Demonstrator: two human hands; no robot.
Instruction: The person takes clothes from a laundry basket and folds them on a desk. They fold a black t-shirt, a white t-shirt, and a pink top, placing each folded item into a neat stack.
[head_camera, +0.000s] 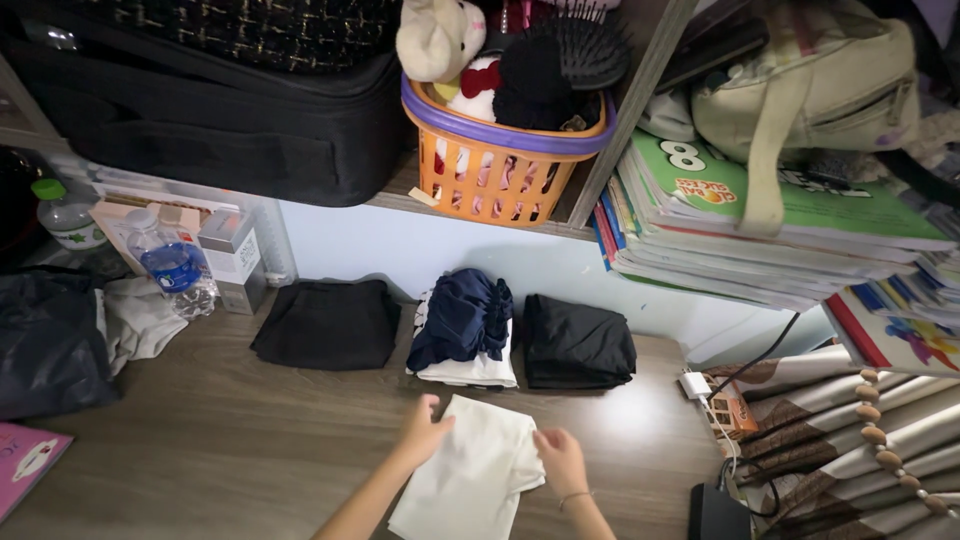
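**Two hands resting on a folded white cloth, wooden surface**

I'm looking down from the head cam at a brown wooden surface (230, 450). My left hand (423, 430) is lying on the left edge of a folded white cloth (470, 480), fingers loosely spread, grip apart, not clamped on anything. My right hand (560, 460) is sitting on the cloth's right edge, fingers curled down onto the fabric; I can't tell if it's pinching the cloth or just pressing it. A thin bracelet is showing on the right wrist.

The white cloth is lying near the bottom centre of the view, tilted a bit, w/ its lower end running out of frame.

Behind it, along the pale wall, three folded piles are sitting in a row: a black folded garment (328, 323) on the left, a navy garment (462, 315) bunched on top of a white folded piece in the middle, and a second black pile (578, 343) just beside it on the right.

Far left: a dark bag (50, 345), a plastic water bottle (172, 262) and a small grey box (232, 255). A pink book corner (28, 462) is poking in at bottom left.

Above, on a shelf: a black suitcase (220, 110), an orange basket w/ purple rim (497, 165) holding a plush toy and a black hairbrush, then a stack of books (760, 230) w/ a beige bag (810, 90) on top. At right, a white charger (694, 384) and a striped brown-and-cream fabric.
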